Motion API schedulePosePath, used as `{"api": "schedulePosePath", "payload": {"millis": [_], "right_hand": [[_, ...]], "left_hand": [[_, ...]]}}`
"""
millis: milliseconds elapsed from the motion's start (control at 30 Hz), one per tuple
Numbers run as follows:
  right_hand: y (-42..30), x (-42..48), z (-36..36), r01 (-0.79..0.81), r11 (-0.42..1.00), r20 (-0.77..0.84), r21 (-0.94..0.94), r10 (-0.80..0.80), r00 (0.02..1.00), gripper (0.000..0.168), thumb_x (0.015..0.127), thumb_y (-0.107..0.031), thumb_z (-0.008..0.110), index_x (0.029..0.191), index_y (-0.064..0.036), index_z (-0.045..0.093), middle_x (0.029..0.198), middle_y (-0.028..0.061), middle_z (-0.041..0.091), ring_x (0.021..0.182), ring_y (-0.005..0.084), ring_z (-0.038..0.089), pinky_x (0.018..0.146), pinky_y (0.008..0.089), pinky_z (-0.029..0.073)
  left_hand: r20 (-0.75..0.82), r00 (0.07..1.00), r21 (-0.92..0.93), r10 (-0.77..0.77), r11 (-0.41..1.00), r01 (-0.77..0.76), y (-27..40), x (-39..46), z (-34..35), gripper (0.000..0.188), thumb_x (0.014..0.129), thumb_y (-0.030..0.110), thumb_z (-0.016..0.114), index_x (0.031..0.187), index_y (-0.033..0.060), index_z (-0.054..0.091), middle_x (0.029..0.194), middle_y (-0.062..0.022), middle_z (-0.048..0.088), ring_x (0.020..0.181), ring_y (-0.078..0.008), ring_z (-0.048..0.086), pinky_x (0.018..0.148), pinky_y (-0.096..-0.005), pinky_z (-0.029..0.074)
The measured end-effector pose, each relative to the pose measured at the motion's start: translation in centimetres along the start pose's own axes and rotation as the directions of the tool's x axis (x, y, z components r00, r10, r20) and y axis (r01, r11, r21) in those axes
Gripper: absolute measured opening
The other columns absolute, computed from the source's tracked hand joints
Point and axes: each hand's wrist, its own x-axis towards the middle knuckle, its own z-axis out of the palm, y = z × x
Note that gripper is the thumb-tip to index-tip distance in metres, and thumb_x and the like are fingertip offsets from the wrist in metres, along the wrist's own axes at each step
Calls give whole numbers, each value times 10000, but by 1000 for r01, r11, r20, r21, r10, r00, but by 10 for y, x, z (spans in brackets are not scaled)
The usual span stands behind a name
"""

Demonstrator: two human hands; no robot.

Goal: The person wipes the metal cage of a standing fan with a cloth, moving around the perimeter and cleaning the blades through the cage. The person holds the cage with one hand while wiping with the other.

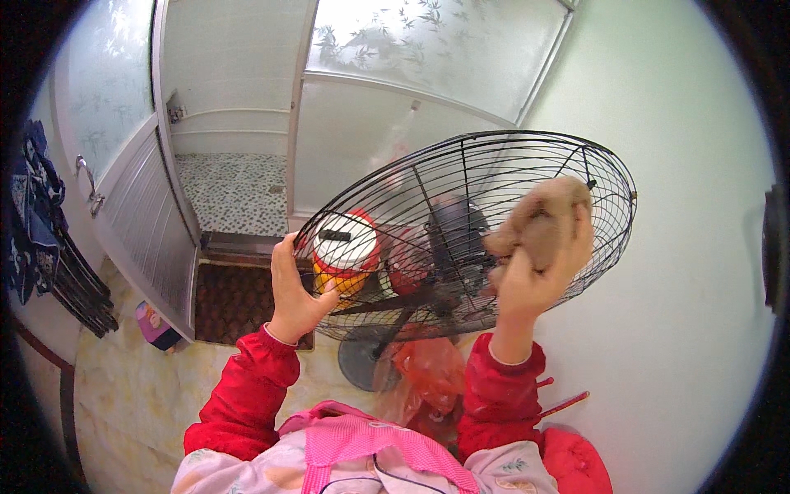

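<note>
A black wire fan guard (441, 185) spans the middle of the view, tilted, in front of me. My left hand (300, 290) grips its left rim, with the thumb over the wires. My right hand (543, 272) holds a bunched brown cloth (546, 225) against the right part of the guard; the cloth and fingers are slightly blurred. Dark fan blades show behind the wires, and a round dark base (368, 359) stands on the floor below. How the guard joins the fan is hidden.
A red and yellow tub with a white lid (347, 242) is behind the guard. Red plastic bags (432, 370) lie near my body. An open door (145, 228) and brown mat (231, 305) are at left; a pale wall (673, 247) rises at right.
</note>
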Motion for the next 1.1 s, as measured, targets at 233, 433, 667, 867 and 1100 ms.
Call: {"api": "schedulePosePath", "payload": {"millis": [233,433,667,867,1100], "right_hand": [[-94,-68,33,378,925,425,-37,-328,844,491,701,-162,639,1190,-211,657,1292,44,551,1168,305,477,898,485,352],[-113,-97,45,414,904,496,108,-410,765,417,751,-258,600,1160,-232,675,1261,-45,568,1148,235,482,897,449,326],[-78,-43,25,384,919,390,-86,-324,862,447,689,-152,661,1133,-205,675,1255,32,564,1177,326,464,919,476,341],[-39,16,12,288,911,178,-295,-244,953,536,608,-27,580,1138,-73,643,1271,154,543,1172,442,471,957,539,391],[-97,-18,31,366,907,440,-207,-248,863,523,649,-143,640,1172,-138,643,1249,81,573,1192,355,482,937,523,341]], "left_hand": [[87,996,84,8,996,-16,4,4,-4,896,644,176,789,1378,2,305,1234,-150,452,1167,-286,457,1023,-397,354],[59,996,101,66,992,-72,-8,4,0,879,682,316,812,1353,20,327,1206,-130,460,1138,-262,471,1004,-403,380],[20,1000,24,24,999,-25,7,9,-7,845,617,164,771,1330,8,344,1170,-160,471,1103,-330,474,969,-426,374],[82,996,39,-27,999,24,12,3,-8,894,624,81,723,1397,-5,281,1276,-196,423,1220,-351,424,1063,-424,321],[-1,1000,47,26,999,-26,9,3,-4,852,585,146,704,1336,7,327,1145,-190,449,1086,-371,459,974,-458,359]]}}
